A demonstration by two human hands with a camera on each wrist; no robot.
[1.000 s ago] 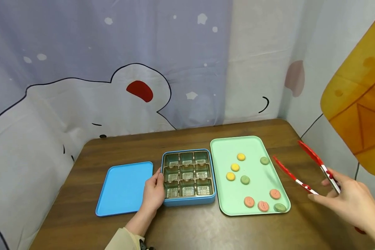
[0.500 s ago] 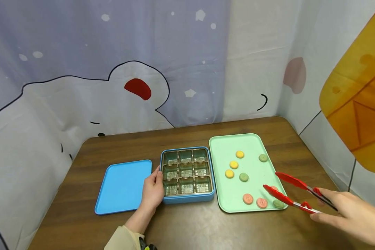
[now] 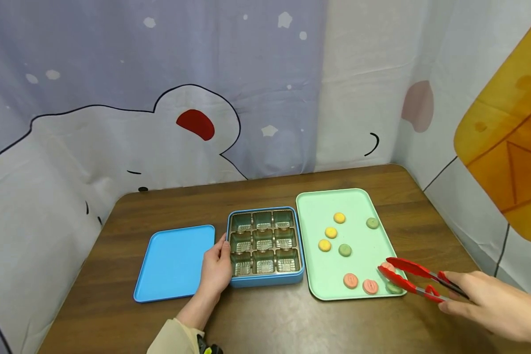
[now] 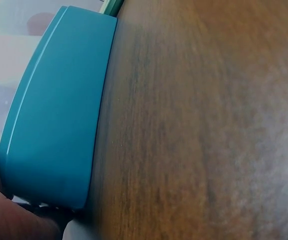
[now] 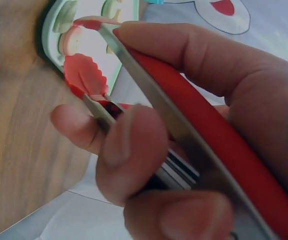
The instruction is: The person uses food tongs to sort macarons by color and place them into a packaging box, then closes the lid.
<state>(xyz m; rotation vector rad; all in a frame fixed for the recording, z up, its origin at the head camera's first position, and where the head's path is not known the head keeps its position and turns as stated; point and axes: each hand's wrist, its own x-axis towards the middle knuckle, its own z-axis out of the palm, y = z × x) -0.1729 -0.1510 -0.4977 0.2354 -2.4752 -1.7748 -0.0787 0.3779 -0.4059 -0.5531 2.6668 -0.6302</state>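
Observation:
My left hand (image 3: pixel 217 269) holds the left wall of a blue box (image 3: pixel 267 280). Inside the box, a brown plastic insert (image 3: pixel 263 249) has rows of bare square compartments. My right hand (image 3: pixel 486 302) grips red-tipped metal tongs (image 3: pixel 409 283) over the near right corner of a pale green tray (image 3: pixel 358 202). Spread apart, the tong tips straddle a pink macaron (image 3: pixel 387 267), which they partly cover. A green macaron (image 3: pixel 394 288) lies under the nearer arm of the tongs. Two more pink macarons, one at the front edge (image 3: pixel 370 286), sit just left of the tips.
Yellow macarons (image 3: pixel 330 232) and more green macarons (image 3: pixel 345 250) lie farther back on the tray. The tray stands close to the box's right side. A flat blue lid (image 3: pixel 174 263) lies left of the box on the wooden table (image 3: pixel 265 324). A printed curtain (image 3: pixel 274 88) hangs behind.
My right hand has brought the tongs left and down from beside the tray to the pink macaron, their tips drawing closer together. My left hand stays at the box.

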